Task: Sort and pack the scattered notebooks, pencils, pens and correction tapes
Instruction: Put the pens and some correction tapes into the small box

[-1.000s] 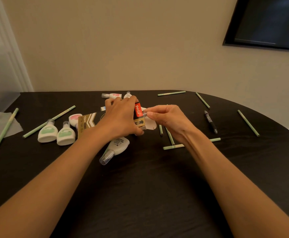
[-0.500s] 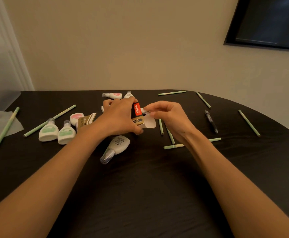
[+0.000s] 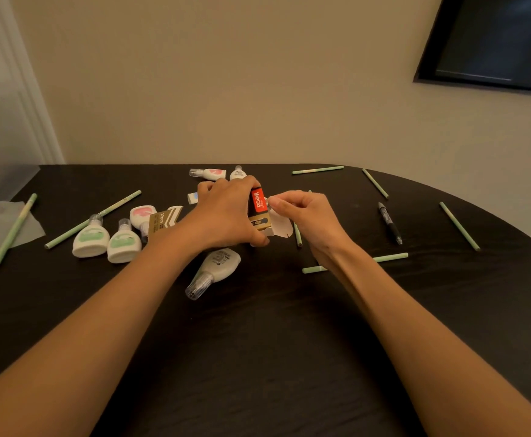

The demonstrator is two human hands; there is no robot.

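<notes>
One red box [image 3: 258, 212] in left hand [image 3: 226, 216], right hand [image 3: 306, 217] pinching pen [image 3: 267, 202]

The left hand [image 3: 226, 216] covered most of the red and black box [image 3: 258, 203], so only one end showed. The right hand [image 3: 308, 216] pinched a tiny grey thing [image 3: 267, 202] at the box's mouth, and it was too small to tell what it was. The gold box [image 3: 164, 219] sat partly behind the left arm. A green pencil [image 3: 390, 257] had its middle hidden under the right arm. A second pencil [image 3: 297, 236] had its top behind the right hand. The picture's edge cut off the dark screen [image 3: 494, 42]. The words on the near correction tape [image 3: 220, 263] were too small to read.
</notes>
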